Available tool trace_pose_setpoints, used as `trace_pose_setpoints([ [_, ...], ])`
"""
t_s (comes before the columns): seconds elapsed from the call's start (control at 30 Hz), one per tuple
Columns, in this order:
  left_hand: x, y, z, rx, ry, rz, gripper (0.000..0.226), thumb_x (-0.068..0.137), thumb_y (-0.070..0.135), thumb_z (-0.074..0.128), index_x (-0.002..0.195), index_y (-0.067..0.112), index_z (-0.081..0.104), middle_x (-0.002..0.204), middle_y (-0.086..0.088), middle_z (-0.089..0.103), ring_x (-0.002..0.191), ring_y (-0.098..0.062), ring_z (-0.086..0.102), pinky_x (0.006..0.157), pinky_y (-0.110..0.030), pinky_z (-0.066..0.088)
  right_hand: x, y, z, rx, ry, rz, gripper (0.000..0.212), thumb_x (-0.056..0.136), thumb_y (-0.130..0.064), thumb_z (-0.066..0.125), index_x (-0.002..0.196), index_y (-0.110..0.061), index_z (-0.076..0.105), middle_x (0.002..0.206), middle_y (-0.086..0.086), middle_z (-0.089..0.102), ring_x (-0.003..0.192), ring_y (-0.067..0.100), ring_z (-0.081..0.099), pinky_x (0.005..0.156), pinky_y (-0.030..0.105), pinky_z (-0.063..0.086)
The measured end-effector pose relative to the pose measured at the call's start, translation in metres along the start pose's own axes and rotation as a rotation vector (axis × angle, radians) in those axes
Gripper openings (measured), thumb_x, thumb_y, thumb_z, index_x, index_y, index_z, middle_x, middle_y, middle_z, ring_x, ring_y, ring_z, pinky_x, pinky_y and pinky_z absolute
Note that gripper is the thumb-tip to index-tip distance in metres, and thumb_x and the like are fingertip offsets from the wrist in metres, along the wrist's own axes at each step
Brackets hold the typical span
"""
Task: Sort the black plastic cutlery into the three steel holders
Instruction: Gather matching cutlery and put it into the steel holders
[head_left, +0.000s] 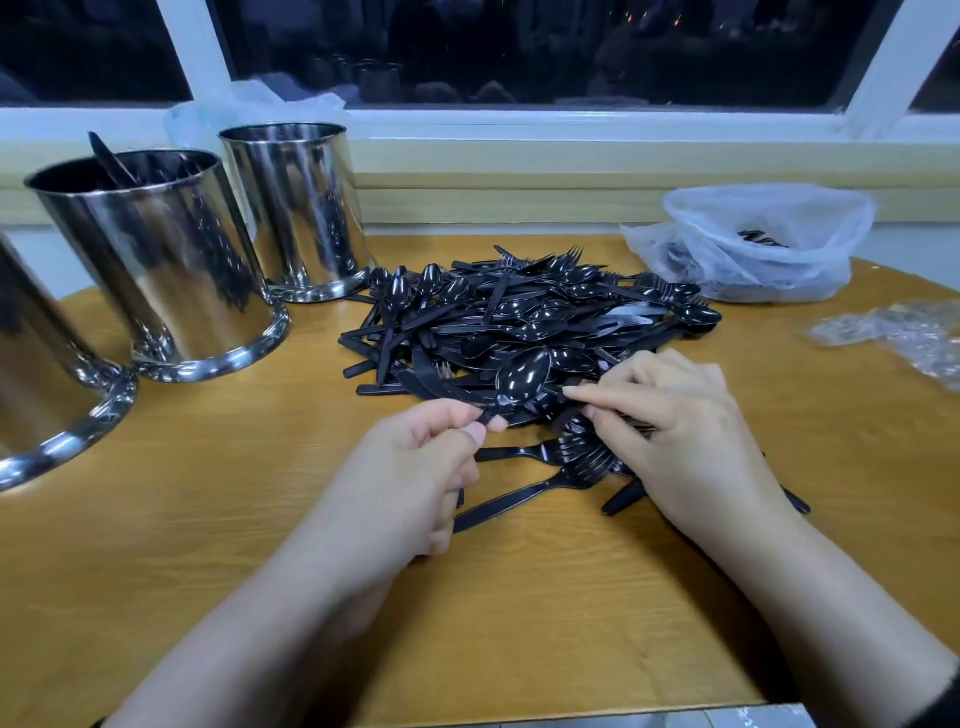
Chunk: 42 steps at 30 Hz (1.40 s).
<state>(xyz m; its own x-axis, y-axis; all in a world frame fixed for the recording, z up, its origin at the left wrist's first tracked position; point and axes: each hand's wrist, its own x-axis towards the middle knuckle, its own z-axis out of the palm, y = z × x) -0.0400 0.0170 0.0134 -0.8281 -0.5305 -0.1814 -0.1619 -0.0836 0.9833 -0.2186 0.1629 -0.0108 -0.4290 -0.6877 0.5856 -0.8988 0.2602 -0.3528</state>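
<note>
Bright overhead light; glare on steel holders (156, 260); wide-angle edge distortion; window (519, 47) dark.

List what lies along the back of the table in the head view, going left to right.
Nearest steel holder at the left edge → middle steel holder with a black utensil standing in it → far steel holder → cutlery pile → clear plastic bag → crumpled plastic wrap.

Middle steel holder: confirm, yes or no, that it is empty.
No: a black plastic utensil sticks up out of the middle steel holder.

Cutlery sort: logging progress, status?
Left hand pinching spoon. Right hand gathering forks. Pile mostly unsorted. Holders' path unobstructed.
</note>
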Motion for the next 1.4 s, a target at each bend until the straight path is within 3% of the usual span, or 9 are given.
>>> trace_pose_setpoints([
  [0.1,0.000,-0.004,0.011,-0.052,-0.001,-0.018,0.027,0.107,0.024,0.050,0.104,0.018,0.076,0.067,0.001,0.035,0.050,-0.012,0.023,0.042,-0.024,0.028,-0.005,-0.002,-0.003,-0.002,0.083,-0.081,0.026,0.091,-0.011,0.070,0.109,-0.029,0.078,0.086,-0.014,0.065,0.082,0.009,0.053,0.082,0.032,0.033],
  [0.23,0.001,-0.006,0.029,-0.185,-0.004,-0.069,0.025,0.108,0.017,0.047,0.109,0.007,0.071,0.066,-0.006,0.052,0.049,-0.016,0.048,0.046,-0.029,0.046,-0.010,-0.008,-0.002,0.001,0.180,-0.174,0.025,0.089,-0.007,0.067,0.106,-0.021,0.080,0.095,-0.010,0.071,0.085,0.013,0.060,0.077,0.038,0.040],
  [0.4,-0.001,-0.006,0.041,-0.371,-0.080,-0.147,0.031,0.110,0.018,0.043,0.110,0.002,0.070,0.086,-0.020,0.072,0.067,-0.029,0.071,0.057,-0.033,0.059,-0.014,-0.015,0.007,0.025,0.110,-0.262,0.022,0.095,-0.019,0.062,0.108,-0.020,0.079,0.094,-0.009,0.072,0.087,0.019,0.063,0.075,0.041,0.043],
  [0.67,-0.007,-0.011,0.044,-0.245,-0.035,-0.131,0.032,0.109,0.007,0.034,0.099,0.006,0.064,0.064,-0.006,0.063,0.046,-0.018,0.048,0.038,-0.026,0.038,-0.014,-0.023,0.006,0.135,-0.121,-0.312,0.040,0.107,-0.035,0.040,0.112,-0.019,0.077,0.098,-0.008,0.062,0.092,0.020,0.056,0.078,0.041,0.047],
  [0.83,-0.009,-0.010,0.034,-0.221,-0.030,-0.159,0.030,0.106,0.007,0.035,0.085,0.011,0.056,0.068,-0.006,0.047,0.044,-0.012,0.028,0.040,-0.021,0.020,-0.014,-0.026,0.008,0.196,-0.206,-0.332,0.029,0.101,-0.019,0.052,0.122,-0.018,0.073,0.102,-0.010,0.063,0.097,0.015,0.058,0.086,0.038,0.048],
  [0.93,-0.011,-0.007,0.029,-0.167,-0.037,-0.169,0.028,0.109,0.013,0.036,0.087,0.014,0.054,0.062,0.000,0.039,0.045,-0.012,0.022,0.040,-0.018,0.019,-0.014,-0.032,0.005,0.297,-0.189,-0.276,0.025,0.097,-0.018,0.054,0.111,-0.016,0.074,0.102,-0.012,0.066,0.100,0.011,0.062,0.087,0.027,0.048],
  [1.03,-0.014,-0.009,0.024,-0.127,-0.017,-0.161,0.030,0.111,0.021,0.038,0.084,0.016,0.051,0.059,0.002,0.038,0.044,-0.012,0.021,0.039,-0.016,0.018,-0.014,-0.039,0.002,0.375,-0.164,-0.144,0.015,0.090,-0.032,0.060,0.104,-0.032,0.062,0.095,-0.016,0.065,0.093,0.011,0.064,0.079,0.024,0.048],
  [1.13,-0.017,-0.013,0.018,-0.068,-0.001,-0.175,0.025,0.109,0.017,0.034,0.093,0.017,0.053,0.057,0.004,0.039,0.041,-0.011,0.023,0.040,-0.016,0.019,-0.010,-0.047,0.008,0.298,-0.159,-0.115,0.036,0.088,-0.049,0.061,0.122,-0.037,0.056,0.089,-0.015,0.059,0.086,0.010,0.057,0.080,0.019,0.044],
  [1.4,-0.024,-0.014,-0.003,-0.032,-0.018,-0.153,0.038,0.109,0.033,0.045,0.074,0.024,0.056,0.063,0.002,0.039,0.039,-0.010,0.022,0.037,-0.016,0.022,-0.003,-0.051,0.025,0.105,-0.143,-0.265,0.033,0.097,-0.043,0.055,0.117,-0.024,0.072,0.091,-0.012,0.060,0.083,0.013,0.054,0.076,0.042,0.049],
])
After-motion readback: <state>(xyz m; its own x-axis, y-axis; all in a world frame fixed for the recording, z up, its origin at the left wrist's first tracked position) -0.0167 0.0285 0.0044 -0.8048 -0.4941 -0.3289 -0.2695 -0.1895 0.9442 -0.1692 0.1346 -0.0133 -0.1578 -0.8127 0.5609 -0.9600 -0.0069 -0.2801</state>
